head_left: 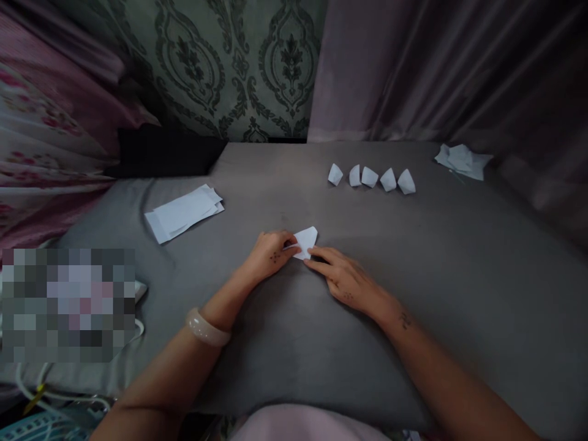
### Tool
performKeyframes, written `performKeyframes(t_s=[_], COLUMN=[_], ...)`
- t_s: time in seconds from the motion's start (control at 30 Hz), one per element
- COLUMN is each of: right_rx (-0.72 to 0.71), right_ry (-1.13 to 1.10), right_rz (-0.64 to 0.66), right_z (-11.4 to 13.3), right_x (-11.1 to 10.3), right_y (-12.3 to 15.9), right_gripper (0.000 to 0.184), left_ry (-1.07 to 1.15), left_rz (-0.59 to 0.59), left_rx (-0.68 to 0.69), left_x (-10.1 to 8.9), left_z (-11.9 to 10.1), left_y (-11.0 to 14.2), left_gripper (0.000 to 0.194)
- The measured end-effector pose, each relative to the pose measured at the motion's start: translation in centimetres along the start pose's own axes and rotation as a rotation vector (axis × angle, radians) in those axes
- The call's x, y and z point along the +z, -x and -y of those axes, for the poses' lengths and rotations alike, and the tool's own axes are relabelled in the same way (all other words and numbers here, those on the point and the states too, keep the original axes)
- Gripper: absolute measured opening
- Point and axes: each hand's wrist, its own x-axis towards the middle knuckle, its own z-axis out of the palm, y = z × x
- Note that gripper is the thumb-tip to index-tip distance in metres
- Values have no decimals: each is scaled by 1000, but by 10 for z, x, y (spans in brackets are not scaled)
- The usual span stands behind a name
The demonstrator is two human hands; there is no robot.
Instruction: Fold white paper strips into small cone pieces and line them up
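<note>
A small folded piece of white paper lies on the grey cloth in front of me, one corner pointing away. My left hand pinches its left side between thumb and fingers. From the right, my right hand reaches in with its fingers stretched out, the fingertips touching the paper's lower right edge. Beyond it stand several folded white paper shapes in a row. Left of my hands lies a stack of white paper strips.
The grey cloth surface spreads all around. Crumpled white paper lies at the far right, a black flat item at the far left. A blurred-out object and white cables are at the near left. Curtains and a patterned wall bound the back.
</note>
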Motion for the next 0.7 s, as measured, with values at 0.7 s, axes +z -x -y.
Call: performKeyframes(t_s=[0.7], right_rx=[-103], right_ry=[108], right_rz=[34], right_z=[-3], right_x=[-7], right_y=[-4], right_gripper=[49], left_ry=[-144], left_rz=[-81], left_rx=[-92], left_x=[8], left_z=[7], left_y=[3], left_gripper=[19])
